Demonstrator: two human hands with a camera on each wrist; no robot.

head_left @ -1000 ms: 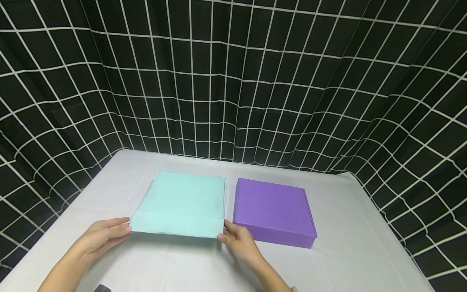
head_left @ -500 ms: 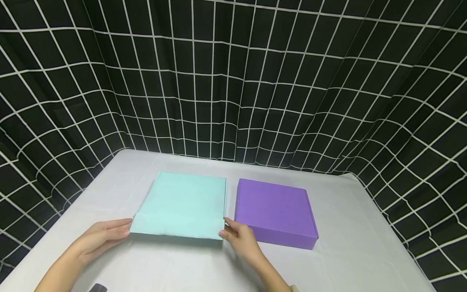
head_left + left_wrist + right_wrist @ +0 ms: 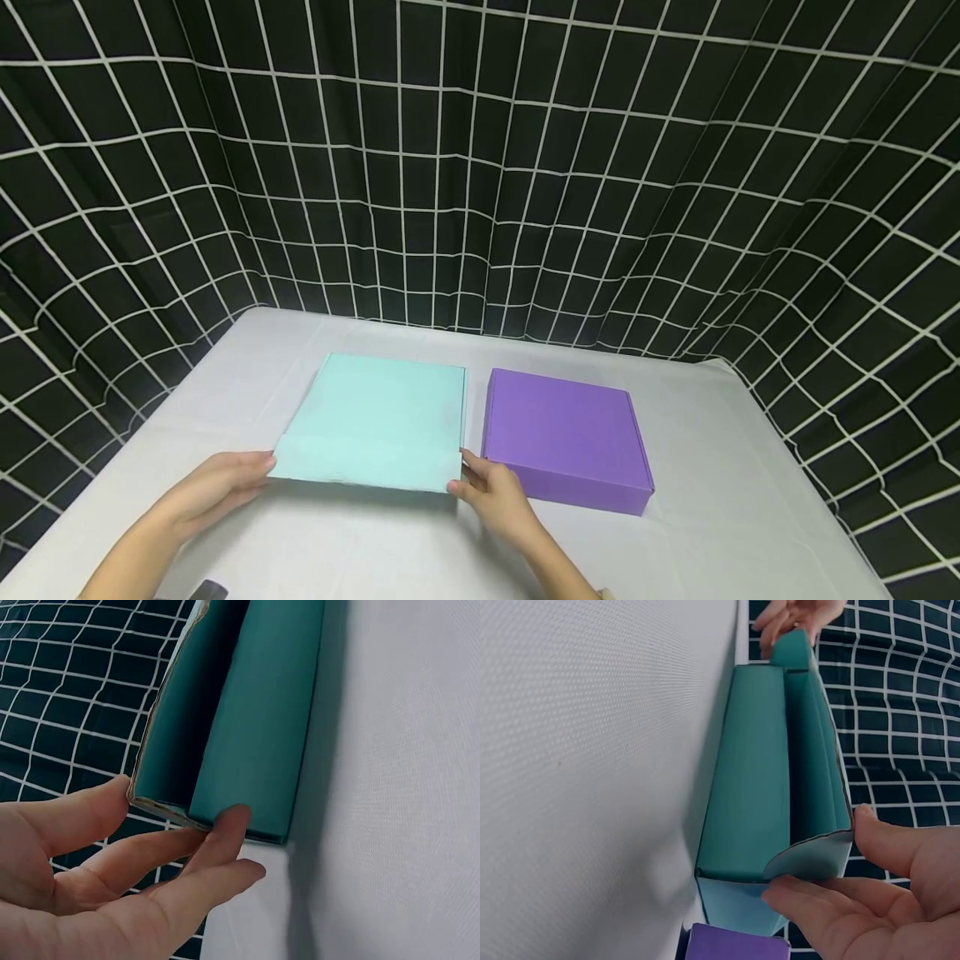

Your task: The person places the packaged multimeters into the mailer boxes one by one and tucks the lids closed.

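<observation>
A light teal cardboard mailer box (image 3: 397, 400) lies on the white table with its lid partly raised at the near side. The lid's front flap (image 3: 367, 462) reaches toward me. My left hand (image 3: 206, 496) holds its left corner; in the left wrist view the thumb touches the lid's edge while fingertips meet the side and front wall (image 3: 259, 727). At the opposite corner, my right hand (image 3: 495, 504) pinches the lid, its thumb on the edge and fingers against a curved side flap (image 3: 814, 859). A dark gap separates lid from front wall. The box's inside is hidden.
Just right of the teal box sits a closed purple box (image 3: 566, 429), close to my right hand. A small dark object (image 3: 208, 591) shows at the bottom edge near my left forearm. Black cloth (image 3: 450, 167) with white grid lines hangs around the table.
My left hand has shifted slightly right and up, its thumb now against the lid's corner. The right thumb has moved a little on the edge. The boxes look nearly unmoved.
</observation>
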